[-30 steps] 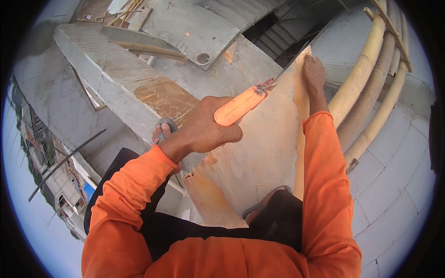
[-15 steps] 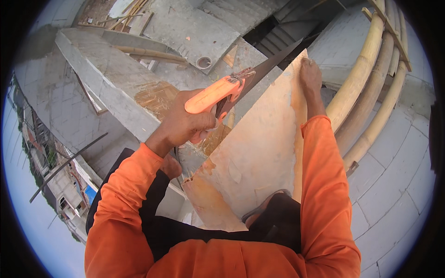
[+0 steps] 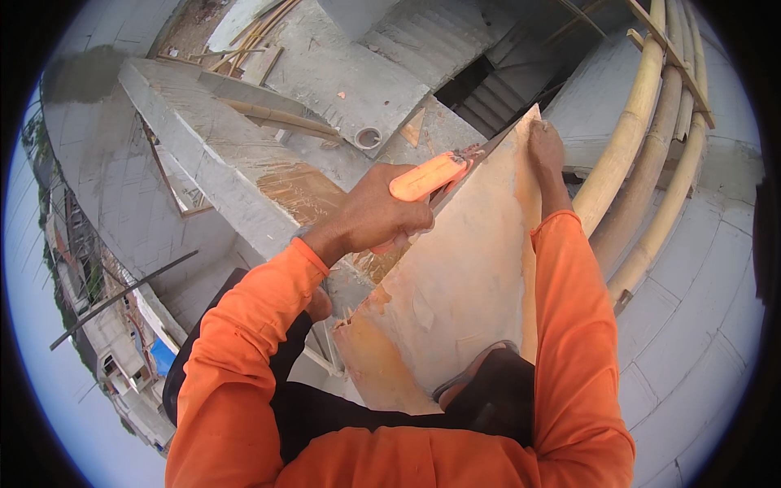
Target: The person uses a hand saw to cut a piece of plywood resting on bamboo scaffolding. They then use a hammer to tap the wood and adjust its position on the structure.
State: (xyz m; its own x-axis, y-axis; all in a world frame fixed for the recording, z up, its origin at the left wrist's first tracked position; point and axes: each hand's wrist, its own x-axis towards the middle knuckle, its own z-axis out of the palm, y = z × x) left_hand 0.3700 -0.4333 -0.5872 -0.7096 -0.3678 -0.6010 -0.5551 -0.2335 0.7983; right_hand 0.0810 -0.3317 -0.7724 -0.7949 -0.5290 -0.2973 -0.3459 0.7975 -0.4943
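Left hand is clenched round the saw; right hand grips the edge of the board, which lies between and below both hands. If the board rocks, the saw might skip toward the right hand.

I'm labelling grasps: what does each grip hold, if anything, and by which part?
Left grip: saw, by its orange handle. Right grip: board, by its edge near the far tip.
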